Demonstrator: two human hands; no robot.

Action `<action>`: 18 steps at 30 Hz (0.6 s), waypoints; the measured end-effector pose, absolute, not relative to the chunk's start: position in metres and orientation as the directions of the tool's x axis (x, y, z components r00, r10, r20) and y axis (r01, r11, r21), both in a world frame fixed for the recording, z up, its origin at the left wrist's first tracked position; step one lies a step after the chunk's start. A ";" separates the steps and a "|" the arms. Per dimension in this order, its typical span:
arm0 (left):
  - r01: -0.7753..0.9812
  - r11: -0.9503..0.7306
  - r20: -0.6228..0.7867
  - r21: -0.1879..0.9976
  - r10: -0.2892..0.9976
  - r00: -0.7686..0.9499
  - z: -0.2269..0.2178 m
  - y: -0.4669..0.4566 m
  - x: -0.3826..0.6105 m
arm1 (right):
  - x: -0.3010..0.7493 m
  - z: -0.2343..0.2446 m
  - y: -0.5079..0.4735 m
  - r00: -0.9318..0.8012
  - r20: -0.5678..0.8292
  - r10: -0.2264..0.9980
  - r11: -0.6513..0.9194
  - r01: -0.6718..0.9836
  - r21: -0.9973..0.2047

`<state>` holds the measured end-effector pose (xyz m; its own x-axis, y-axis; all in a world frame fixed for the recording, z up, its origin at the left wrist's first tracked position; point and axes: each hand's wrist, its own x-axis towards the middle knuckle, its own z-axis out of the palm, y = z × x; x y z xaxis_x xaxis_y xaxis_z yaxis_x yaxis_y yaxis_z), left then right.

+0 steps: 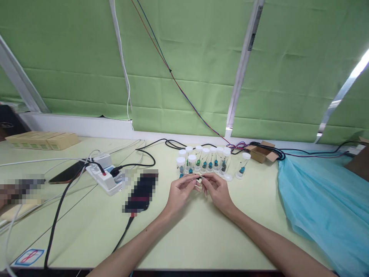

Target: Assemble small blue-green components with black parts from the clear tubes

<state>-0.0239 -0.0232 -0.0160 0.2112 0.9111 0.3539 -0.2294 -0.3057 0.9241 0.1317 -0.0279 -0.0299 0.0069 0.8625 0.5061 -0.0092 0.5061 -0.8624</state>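
My left hand and my right hand meet above the table, just in front of a cluster of small vials. Pinched between the fingertips of both is a small black piece, too tiny to make out its kind. The clear vials have white tops and hold blue or green bits with thin dark stems. A separate vial stands to the right of the group. Close to my right fingers, a round white cap lies at the foot of the cluster.
Left of my hands lies a phone-like device, blurred out, with a cable. Farther left are a white power strip and a dark phone. A small open carton sits behind; blue sheeting covers the right side.
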 end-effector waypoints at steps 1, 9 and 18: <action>-0.246 -0.300 0.354 0.922 0.910 0.216 -0.016 -0.024 -0.024 | 0.132 -0.029 -0.028 0.016 0.503 0.864 0.504 -0.024 -0.864; -0.346 -0.259 0.327 0.902 0.932 0.154 -0.004 -0.033 -0.027 | 0.133 -0.029 -0.028 0.104 0.537 0.837 0.539 0.002 -0.842; -0.386 -0.041 0.116 0.922 0.978 0.173 -0.011 -0.025 -0.024 | 0.131 -0.032 -0.034 -0.003 0.631 0.775 0.625 0.143 -0.767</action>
<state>-0.0245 -0.0252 -0.0109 0.1728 0.9781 0.1158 -0.3862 -0.0408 0.9215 0.1308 -0.0336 -0.0319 -0.0032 0.7754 0.6315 0.1426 0.6254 -0.7672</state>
